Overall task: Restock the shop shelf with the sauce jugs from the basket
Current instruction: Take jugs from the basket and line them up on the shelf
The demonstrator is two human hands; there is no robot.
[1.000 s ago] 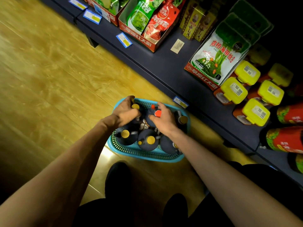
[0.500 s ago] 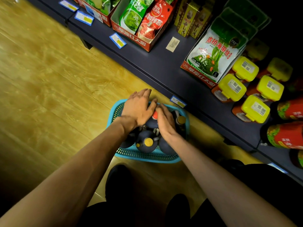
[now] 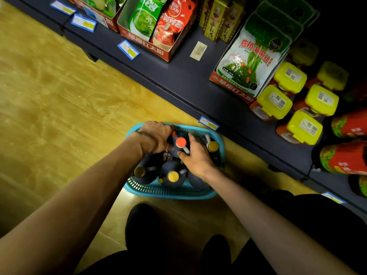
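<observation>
where half a second ago the left hand (image 3: 154, 136) lay flat and spread over the jugs, it now has its fingers curled down around the far side of the red-capped jug (image 3: 180, 142), and the right hand (image 3: 195, 155) has slid in against the near side, thumb and fingers wrapped at the neck just under the cap. both hands are gripping this one jug, which sits in the blue basket (image 3: 170, 190) on the wooden floor (image 3: 65, 100), among the yellow-capped jugs (image 3: 173, 176). it looks as if the searching is over and the lift is about to start. the dark shelf (image 3: 190, 84) just beyond the basket has bare room beside the snack boxes (image 3: 151, 26), so the jug likely goes there.
</observation>
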